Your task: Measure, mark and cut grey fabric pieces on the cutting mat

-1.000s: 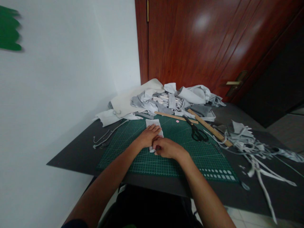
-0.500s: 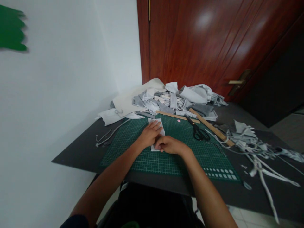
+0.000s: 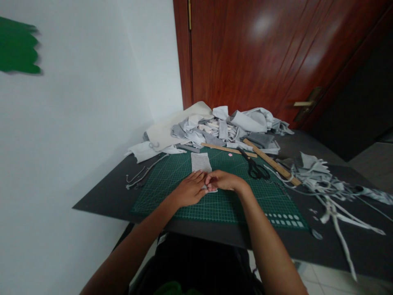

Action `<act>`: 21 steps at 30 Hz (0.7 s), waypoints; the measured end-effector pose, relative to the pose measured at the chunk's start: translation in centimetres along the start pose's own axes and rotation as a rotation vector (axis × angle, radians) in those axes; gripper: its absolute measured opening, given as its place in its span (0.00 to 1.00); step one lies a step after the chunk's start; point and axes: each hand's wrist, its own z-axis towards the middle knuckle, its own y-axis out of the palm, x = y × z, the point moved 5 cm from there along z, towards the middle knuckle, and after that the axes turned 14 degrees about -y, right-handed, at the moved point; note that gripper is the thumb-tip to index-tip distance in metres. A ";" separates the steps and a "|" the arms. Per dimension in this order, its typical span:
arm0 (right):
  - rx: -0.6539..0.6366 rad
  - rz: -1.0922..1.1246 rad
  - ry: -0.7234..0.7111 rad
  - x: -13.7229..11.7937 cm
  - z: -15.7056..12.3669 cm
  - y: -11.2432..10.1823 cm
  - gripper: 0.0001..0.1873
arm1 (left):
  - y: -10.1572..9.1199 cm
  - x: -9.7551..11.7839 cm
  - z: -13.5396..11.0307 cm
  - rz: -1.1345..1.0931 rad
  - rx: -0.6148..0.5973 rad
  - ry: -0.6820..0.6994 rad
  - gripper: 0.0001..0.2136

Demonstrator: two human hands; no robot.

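Note:
A small grey piece of fabric lies flat on the green cutting mat, its far end bare and its near end mostly under my hands. Across that near part rests my left hand, open, with fingers stretched out over the cloth. My right hand is beside it, thumb and fingers pinched together at the fabric's right near edge. A bit of the cloth's lower edge shows beneath the right fingers. Black scissors lie on the mat to the right of my right hand.
Behind the mat is a heap of grey and white fabric scraps. One wooden ruler slants at the right; a thinner wooden strip lies along the mat's far edge. Tangled cords cover the table's right side. Thin cords lie left.
My left hand has drawn back from the far part of the fabric to its near part, uncovering the far end. My right hand has moved slightly up, still pinching at the near edge.

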 end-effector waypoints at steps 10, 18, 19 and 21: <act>0.030 -0.074 0.096 0.0 -0.6 -0.2 0.08 | -0.6 1.4 -0.7 0.004 0.080 -0.105 0.22; 0.085 -0.309 0.055 -1.0 -1.2 -1.6 0.09 | -0.9 3.5 -3.0 -0.008 -0.033 0.018 0.33; 0.132 -0.388 0.025 -1.2 -1.2 -2.2 0.09 | -1.0 3.5 -3.3 -0.008 -0.045 0.022 0.32; 0.231 -0.497 -0.036 -1.5 -1.1 -3.3 0.09 | -1.3 3.8 -4.1 -0.023 -0.062 0.036 0.31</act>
